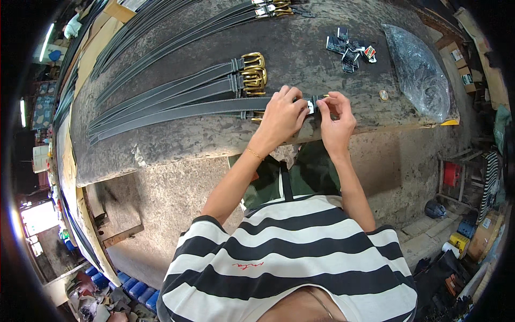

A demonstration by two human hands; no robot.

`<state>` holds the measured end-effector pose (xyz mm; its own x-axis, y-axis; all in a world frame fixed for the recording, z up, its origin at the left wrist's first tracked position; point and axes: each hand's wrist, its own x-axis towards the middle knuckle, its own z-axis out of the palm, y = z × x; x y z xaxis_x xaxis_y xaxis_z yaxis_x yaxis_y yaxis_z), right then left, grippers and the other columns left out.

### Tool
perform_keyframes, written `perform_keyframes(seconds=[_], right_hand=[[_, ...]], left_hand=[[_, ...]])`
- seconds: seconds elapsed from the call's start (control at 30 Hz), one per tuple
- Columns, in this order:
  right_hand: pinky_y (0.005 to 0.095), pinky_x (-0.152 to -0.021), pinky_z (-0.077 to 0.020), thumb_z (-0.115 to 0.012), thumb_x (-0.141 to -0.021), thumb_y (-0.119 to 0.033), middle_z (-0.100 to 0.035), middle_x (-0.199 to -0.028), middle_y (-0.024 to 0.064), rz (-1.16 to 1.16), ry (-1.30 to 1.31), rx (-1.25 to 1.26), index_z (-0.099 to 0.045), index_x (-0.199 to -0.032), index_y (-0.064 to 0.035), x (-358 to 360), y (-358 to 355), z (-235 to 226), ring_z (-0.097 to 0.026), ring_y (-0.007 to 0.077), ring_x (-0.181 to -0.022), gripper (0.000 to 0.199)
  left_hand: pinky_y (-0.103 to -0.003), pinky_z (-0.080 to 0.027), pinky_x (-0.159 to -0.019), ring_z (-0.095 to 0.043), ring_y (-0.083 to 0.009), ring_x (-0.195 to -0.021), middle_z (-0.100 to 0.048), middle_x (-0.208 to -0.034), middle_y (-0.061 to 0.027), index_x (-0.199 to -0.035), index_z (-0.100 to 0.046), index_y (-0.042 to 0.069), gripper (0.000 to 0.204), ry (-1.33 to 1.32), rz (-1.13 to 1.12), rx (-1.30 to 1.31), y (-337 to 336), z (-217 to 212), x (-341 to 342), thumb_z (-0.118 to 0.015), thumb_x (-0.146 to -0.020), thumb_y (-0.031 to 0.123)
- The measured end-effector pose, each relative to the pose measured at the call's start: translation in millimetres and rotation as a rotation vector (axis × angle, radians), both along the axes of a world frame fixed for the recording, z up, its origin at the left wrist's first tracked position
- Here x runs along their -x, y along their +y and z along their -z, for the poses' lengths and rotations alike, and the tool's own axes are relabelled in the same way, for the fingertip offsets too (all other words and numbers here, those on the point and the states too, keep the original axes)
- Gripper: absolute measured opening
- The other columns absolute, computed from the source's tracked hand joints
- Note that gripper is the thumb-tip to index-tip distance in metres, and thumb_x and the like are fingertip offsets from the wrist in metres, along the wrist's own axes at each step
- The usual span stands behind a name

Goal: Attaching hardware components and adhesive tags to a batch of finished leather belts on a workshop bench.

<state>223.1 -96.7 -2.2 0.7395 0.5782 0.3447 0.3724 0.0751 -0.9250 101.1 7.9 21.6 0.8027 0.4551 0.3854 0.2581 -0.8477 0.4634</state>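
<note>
A dark grey belt (214, 107) with pale edge stitching lies along the near side of the table, its strap running off to the left. My left hand (285, 114) is closed over this belt near its buckle end. A small white tag (310, 105) shows on the belt between my hands. Just right of the tag, my right hand (338, 121) pinches at the belt's end with thumb and fingers curled; the buckle there is mostly hidden. Beyond my left hand rest several similar belts with gold buckles (254, 79). A gold buckle (258, 116) shows beneath the held belt.
The dark, worn table (177, 137) carries more belts (214, 26) at the back. Small black-and-white pieces (348, 51) lie in a pile at the right, near a clear plastic bag (421, 72). A small round object (383, 95) sits right of my hands.
</note>
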Motion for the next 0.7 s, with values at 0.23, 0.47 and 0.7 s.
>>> perform_keyframes(seconds=[0.23,0.47,0.7], right_hand=[[0.0323,-0.073,-0.0566,-0.072,-0.088,0.0,-0.076,-0.092,0.0119,-0.224,0.024,0.222,-0.074,-0.099,0.0024,-24.3,3.5,-15.4,-0.073,0.0195,-0.079,0.011],[0.0332,-0.075,-0.0576,-0.07,-0.088,0.003,-0.076,-0.096,0.0147,-0.331,-0.107,0.212,-0.073,-0.104,0.0016,-38.4,-1.1,-27.0,-0.074,0.0241,-0.082,0.017],[0.0307,-0.078,-0.0584,-0.071,-0.087,0.004,-0.076,-0.096,0.0164,-0.254,0.005,0.345,-0.07,-0.111,0.0027,-36.1,-3.0,-29.6,-0.075,0.0212,-0.086,0.024]], left_hand=[[-0.042,-0.049,-0.082,-0.058,-0.0319,-0.096,-0.063,-0.099,-0.0122,-0.089,-0.071,0.0,0.011,-0.084,-0.113,0.018,-12.5,14.1,-12.0,-0.073,-0.081,0.006],[-0.041,-0.047,-0.083,-0.057,-0.0309,-0.099,-0.061,-0.098,-0.0111,-0.089,-0.07,0.001,0.009,-0.115,-0.137,0.108,-13.2,18.4,-19.5,-0.07,-0.083,0.007],[-0.042,-0.047,-0.085,-0.056,-0.0316,-0.101,-0.061,-0.1,-0.0115,-0.09,-0.068,0.001,0.008,-0.068,-0.125,0.15,-10.7,16.3,-22.3,-0.07,-0.084,0.007]])
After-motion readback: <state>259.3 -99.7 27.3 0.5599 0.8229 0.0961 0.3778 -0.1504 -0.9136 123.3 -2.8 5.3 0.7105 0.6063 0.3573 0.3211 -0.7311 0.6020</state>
